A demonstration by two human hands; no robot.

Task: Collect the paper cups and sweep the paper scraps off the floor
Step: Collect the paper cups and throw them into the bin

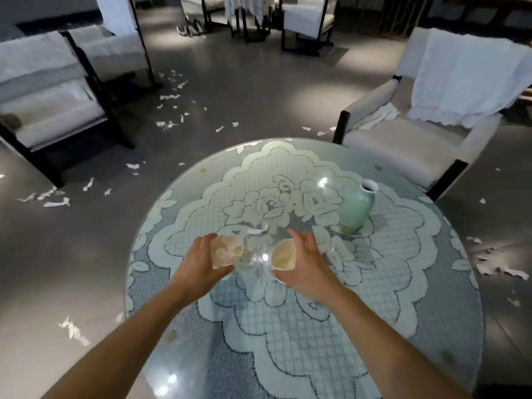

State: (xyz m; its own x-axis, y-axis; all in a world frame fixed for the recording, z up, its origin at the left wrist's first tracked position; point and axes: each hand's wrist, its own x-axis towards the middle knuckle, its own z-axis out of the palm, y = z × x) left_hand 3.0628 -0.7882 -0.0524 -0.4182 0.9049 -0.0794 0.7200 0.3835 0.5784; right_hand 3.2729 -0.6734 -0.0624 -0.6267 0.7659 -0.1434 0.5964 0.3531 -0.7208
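Note:
Two paper cups are over the round glass-topped table [431, 341]. My left hand [198, 262] grips one paper cup [226, 251], its opening facing me. My right hand [306, 263] grips the other paper cup [285, 257], also with its inside showing. The two cups are a short gap apart. A small white scrap [256, 231] lies on the table just beyond them. White paper scraps [169, 110] are strewn over the grey floor to the left, and more paper scraps [495, 263] lie to the right of the table.
A pale green vase [355, 210] stands on the table's lace cloth to the right of my hands. A white armchair [403, 145] with a draped cloth is behind the table at right. Dark-framed white chairs [57, 110] stand at left, more furniture farther back.

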